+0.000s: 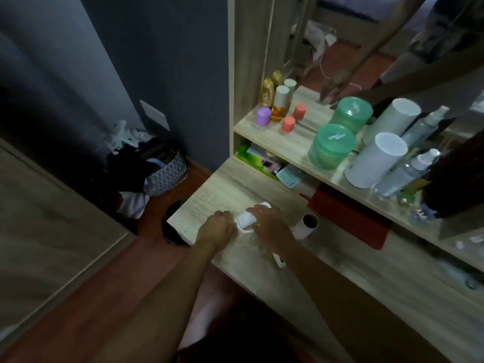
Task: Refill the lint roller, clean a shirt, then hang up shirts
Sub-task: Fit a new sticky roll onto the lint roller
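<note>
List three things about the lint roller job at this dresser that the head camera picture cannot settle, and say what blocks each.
1. Head view: the white roll is largely covered by the right hand, so its seating on the roller is unclear.
2. Head view: what the left hand grips is hidden under its knuckles.
3. Head view: the handle is mostly hidden by the right forearm and blurred.

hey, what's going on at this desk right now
A person is working on a lint roller at a wooden desk. The right hand is wrapped over the white roll, and the left hand is bunched against its near end. An empty cardboard core lies just to the right, so the refill seems to be under way. No shirt is in hand yet.
</note>
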A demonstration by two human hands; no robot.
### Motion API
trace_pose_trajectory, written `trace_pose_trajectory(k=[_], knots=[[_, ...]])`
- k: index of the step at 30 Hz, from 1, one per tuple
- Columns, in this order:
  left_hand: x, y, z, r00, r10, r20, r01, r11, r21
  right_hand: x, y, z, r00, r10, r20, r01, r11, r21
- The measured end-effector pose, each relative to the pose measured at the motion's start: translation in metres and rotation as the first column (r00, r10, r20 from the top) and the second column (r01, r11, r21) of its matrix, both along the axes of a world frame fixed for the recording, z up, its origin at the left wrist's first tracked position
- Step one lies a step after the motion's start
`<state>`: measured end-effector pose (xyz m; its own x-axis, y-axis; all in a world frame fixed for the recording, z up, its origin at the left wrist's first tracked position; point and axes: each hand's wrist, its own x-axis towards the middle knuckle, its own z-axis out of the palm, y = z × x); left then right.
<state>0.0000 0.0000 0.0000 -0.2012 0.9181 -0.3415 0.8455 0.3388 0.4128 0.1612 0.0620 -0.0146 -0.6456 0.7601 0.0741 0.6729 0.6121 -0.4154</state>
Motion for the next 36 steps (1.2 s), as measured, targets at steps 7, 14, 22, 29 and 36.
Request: trace_pose_trajectory(k=[7,14,22,29,36], knots=[[0.004,0.02,-0.014,0.98,0.101,0.17,-0.1,0.995,-0.014,-0.014,0.018,-0.006,0.994,0.005,0.106,-0.01,0.999,0.041],[0.008,0.03,-0.015,0.9,0.276,0.338,-0.291,0.957,-0.006,-0.028,0.039,0.01,0.927,0.059,0.37,-0.048,0.998,-0.041],[0.0,0.047,0.01,0.804,0.308,0.509,-0.315,0.946,-0.074,-0.015,0.049,0.0,0.973,-0.014,0.231,0.063,0.977,-0.206],[-0.02,0.06,0.029,0.863,0.189,0.469,-0.202,0.979,-0.023,-0.01,0.047,0.001,0.985,-0.143,-0.095,0.135,0.987,-0.084],[-0.022,0.076,0.045,0.918,0.134,0.372,-0.161,0.986,0.044,-0.02,0.051,0.013,0.972,-0.148,-0.182,0.131,0.986,-0.099]])
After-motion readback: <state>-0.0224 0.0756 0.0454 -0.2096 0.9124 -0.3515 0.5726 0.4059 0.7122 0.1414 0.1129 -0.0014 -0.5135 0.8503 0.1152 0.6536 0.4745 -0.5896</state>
